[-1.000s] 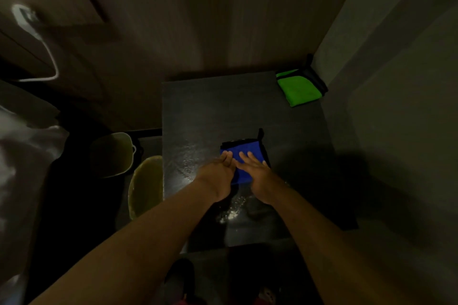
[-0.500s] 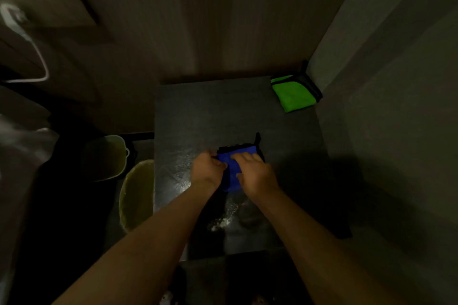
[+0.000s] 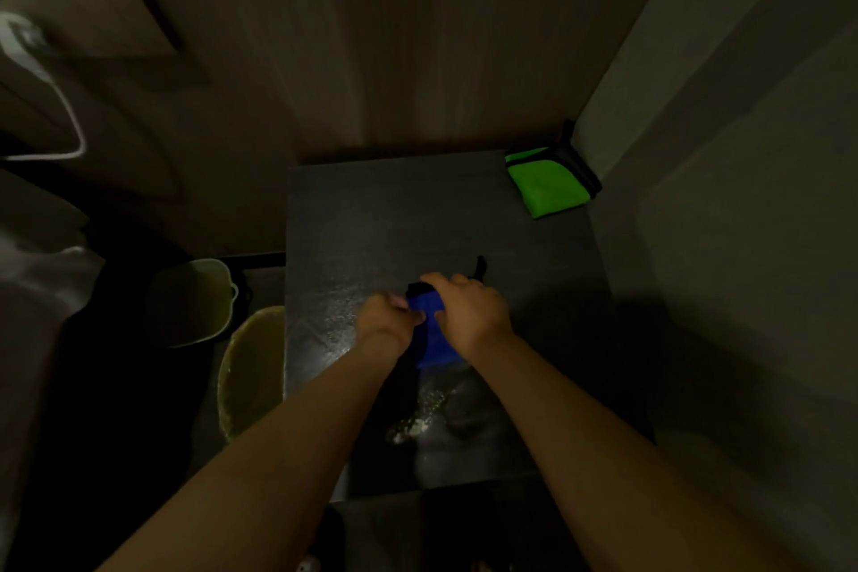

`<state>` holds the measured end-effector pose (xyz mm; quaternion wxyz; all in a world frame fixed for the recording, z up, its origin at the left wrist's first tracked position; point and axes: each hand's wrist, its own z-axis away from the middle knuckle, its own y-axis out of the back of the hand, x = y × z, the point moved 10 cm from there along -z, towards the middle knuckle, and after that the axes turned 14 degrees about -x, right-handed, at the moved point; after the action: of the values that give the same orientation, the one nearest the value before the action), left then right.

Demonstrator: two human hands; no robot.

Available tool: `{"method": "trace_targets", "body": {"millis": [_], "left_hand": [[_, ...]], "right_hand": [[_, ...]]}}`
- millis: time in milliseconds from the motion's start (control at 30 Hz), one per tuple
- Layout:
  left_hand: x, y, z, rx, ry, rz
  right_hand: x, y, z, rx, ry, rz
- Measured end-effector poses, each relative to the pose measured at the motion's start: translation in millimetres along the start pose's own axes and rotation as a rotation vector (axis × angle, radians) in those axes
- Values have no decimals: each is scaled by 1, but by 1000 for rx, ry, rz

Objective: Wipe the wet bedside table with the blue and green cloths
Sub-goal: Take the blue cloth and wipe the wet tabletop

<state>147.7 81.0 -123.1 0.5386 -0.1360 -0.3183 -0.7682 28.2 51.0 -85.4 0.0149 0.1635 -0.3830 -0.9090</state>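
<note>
Mid-table (image 3: pixel 371 218), your left hand (image 3: pixel 385 323) and right hand (image 3: pixel 469 316) both pinch the blue cloth (image 3: pixel 432 339) – bunched for wiping, probably – green cloth (image 3: pixel 548 181) parked in the far corner.

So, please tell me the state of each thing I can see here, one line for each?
blue cloth: bunched, gripped by both hands
left hand: closed on the blue cloth
right hand: closed on the blue cloth
green cloth: folded, untouched, far right corner
bedside table: wet, droplets near front
</note>
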Motion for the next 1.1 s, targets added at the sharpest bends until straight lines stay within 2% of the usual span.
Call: {"method": "trace_targets", "body": {"millis": [133, 300, 567, 700, 800, 933, 1100], "left_hand": [[6, 3, 0, 26, -86, 26], [12, -2, 3, -41, -220, 85], [11, 1, -2, -104, -286, 170], [21, 3, 4, -91, -349, 26], [33, 7, 10, -8, -430, -234], [47, -1, 15, -1, -498, -536], [54, 2, 18, 81, -507, -572]], "right_hand": [[-1, 0, -1, -5, -8, 18], [4, 7, 1, 47, -18, -65], [2, 20, 0, 175, 12, -175], [3, 15, -4, 159, -16, -223], [11, 10, -6, 137, -97, -127], [29, 14, 1, 216, -261, -28], [62, 4, 14, 206, -454, -232]]}}
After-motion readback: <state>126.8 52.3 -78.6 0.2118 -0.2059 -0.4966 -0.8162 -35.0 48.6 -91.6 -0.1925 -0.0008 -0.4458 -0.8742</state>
